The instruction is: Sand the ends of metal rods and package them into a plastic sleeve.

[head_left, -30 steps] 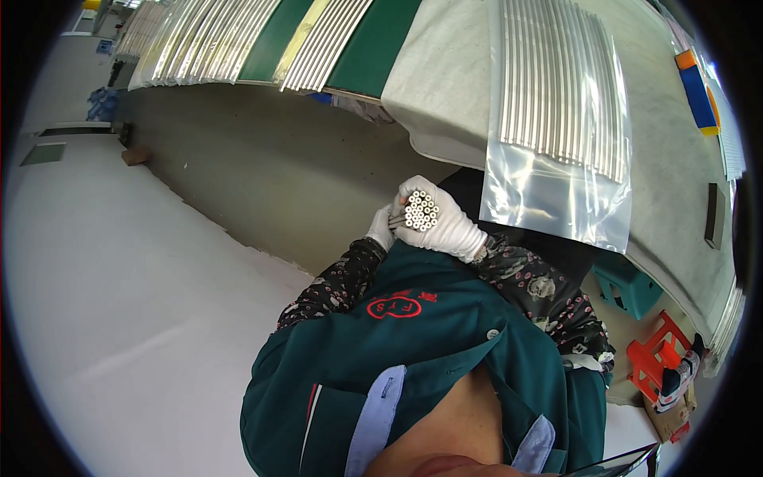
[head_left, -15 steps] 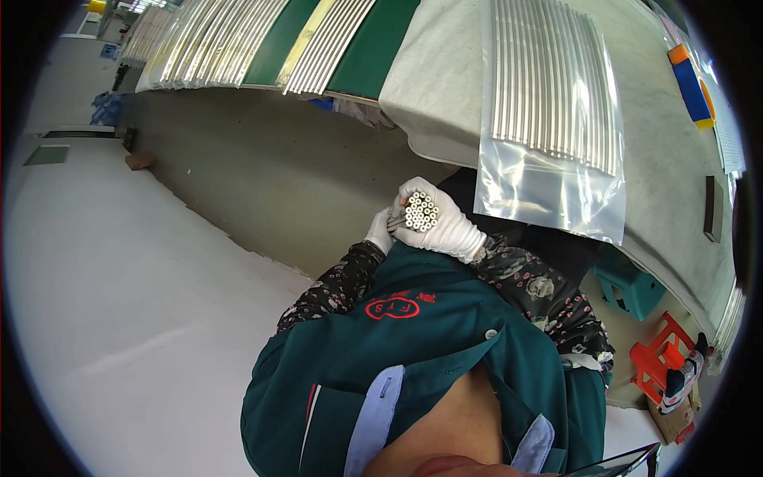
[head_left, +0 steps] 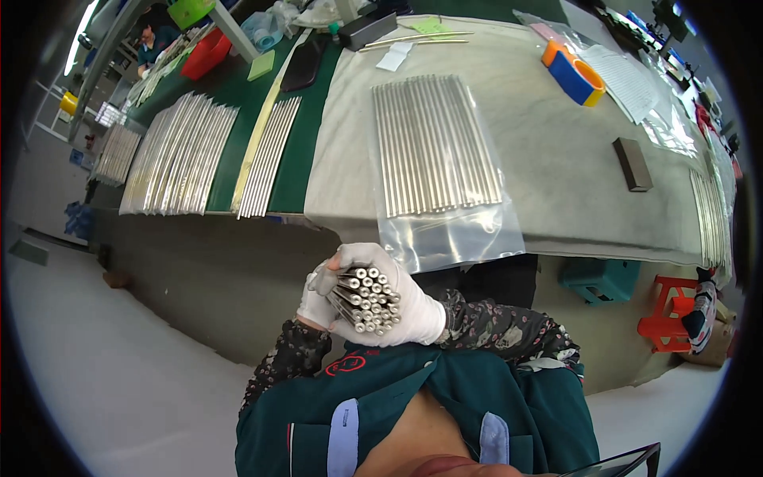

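Both my hands wear white gloves and hold one bundle of thin metal tubes (head_left: 367, 300), seen end-on, close to my chest below the table edge. My right hand (head_left: 405, 306) wraps around the bundle from the right and over the top. My left hand (head_left: 318, 300) cups it from the left, mostly hidden behind the tubes. On the grey cloth of the table (head_left: 548, 183) ahead lies a clear plastic bag (head_left: 437, 171) filled with a flat row of the same tubes, its open end hanging over the table edge.
More rows of metal tubes (head_left: 179, 155) lie on the green mat at left. An orange and blue roll (head_left: 572, 70), a dark block (head_left: 633, 164) and papers sit on the cloth. A teal bin (head_left: 600, 278) and red crate (head_left: 666, 314) stand under the table. Another person (head_left: 155, 40) works far left.
The view has tilted up, showing more of the tabletop. My hands still hold the tube bundle together in the same grip near my chest.
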A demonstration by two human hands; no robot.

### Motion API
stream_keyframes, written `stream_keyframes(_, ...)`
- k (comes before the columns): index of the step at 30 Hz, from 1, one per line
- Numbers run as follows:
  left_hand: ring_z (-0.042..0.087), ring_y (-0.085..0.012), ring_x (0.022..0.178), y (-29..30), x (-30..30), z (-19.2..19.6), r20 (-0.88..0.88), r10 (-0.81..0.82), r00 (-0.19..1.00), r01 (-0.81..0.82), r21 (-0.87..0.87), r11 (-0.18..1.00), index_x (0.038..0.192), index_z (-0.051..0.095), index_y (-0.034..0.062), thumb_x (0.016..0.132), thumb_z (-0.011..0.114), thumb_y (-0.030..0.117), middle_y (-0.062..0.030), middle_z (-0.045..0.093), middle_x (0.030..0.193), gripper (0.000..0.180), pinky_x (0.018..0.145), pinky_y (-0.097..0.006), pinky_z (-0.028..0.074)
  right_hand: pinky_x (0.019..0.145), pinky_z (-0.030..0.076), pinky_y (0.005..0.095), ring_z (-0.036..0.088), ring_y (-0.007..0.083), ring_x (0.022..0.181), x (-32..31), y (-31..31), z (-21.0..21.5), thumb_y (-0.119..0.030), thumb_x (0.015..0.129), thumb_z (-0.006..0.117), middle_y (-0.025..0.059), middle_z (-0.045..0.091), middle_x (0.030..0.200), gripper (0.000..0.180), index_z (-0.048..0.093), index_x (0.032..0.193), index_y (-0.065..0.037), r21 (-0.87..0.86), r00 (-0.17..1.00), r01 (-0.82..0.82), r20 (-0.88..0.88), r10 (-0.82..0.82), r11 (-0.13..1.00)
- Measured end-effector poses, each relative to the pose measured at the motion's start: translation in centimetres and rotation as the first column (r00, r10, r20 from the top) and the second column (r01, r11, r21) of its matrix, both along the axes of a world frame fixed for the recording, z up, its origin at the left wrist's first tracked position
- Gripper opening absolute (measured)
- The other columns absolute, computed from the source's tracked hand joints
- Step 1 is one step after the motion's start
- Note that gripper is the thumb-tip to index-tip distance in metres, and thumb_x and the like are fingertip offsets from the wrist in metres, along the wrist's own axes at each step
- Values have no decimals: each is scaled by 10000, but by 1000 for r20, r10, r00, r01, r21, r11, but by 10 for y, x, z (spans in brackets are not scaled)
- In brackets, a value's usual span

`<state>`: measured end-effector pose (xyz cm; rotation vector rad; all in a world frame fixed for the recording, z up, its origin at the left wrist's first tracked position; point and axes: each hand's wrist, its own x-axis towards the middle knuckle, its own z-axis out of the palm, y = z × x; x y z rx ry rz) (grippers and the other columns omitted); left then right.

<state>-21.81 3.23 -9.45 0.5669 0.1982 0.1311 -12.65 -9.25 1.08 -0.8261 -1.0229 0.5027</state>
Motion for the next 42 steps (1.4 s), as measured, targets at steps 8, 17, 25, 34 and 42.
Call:
stream_keyframes(8,557,-124,688,-37,61,125,-423,-93,901,201,217,955,993,518,91,882,438,271,-37,562,849,226,551,-250,473,638,479,331,549,166,618,57,-59,79,-38,726,649,23,492,707,433,347,1030,-92,248,966,188,-221,-133,950)
stream_keyframes(17,399,-166,1134,-56,174,176,-18,-369,929,166,913,374,1232,386,24,799,574,221,-70,437,1193,511,922,-301,353,624,450,253,524,105,650,138,-121,118,54,708,543,29,531,728,286,450,972,-5,-14,665,729,252,-703,684)
stream_keyframes(25,426,-193,1130,-119,249,209,385,-376,843,-390,919,66,1241,347,2,702,696,181,-102,470,1192,666,939,-339,366,649,437,220,517,83,703,196,-125,56,-27,665,646,15,545,804,357,470,975,-27,-34,526,836,334,-782,547)
stream_keyframes(34,502,-73,720,-156,279,184,520,-207,829,-337,758,558,924,449,29,676,596,9,-14,523,790,288,667,-226,438,918,375,346,481,301,1061,196,-164,35,-238,617,712,168,520,1065,581,484,1100,-9,-518,663,739,673,-329,431)
stream_keyframes(42,501,-81,734,-166,281,190,569,-243,786,-381,755,533,962,438,25,677,582,6,-19,511,802,320,677,-235,439,893,377,404,413,353,1110,248,-255,-19,-396,683,644,185,492,1129,592,512,1183,-108,36,-96,803,993,-69,-595)
